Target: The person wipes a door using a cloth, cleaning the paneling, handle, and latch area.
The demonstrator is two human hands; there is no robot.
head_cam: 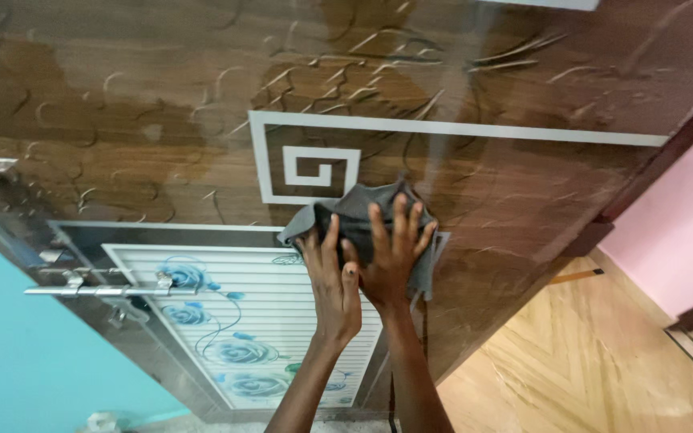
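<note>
A grey cloth [352, 210] is pressed flat against a glossy brown door [162, 96] with a white spiral inlay [312, 171]. My right hand [395, 252] lies spread on the cloth, fingers apart and pointing up the door. My left hand [332, 281] lies beside it, palm on the door, its fingers over the cloth's lower left part. The two hands overlap at the thumbs. The cloth's lower edge is hidden behind them.
A white panel with blue roses [250, 321] is set into the door below the hands. A metal bar handle [90, 290] sticks out at the left, beside a turquoise wall [18, 353]. A pink wall [683, 232] and wood-patterned floor [587, 361] lie at the right.
</note>
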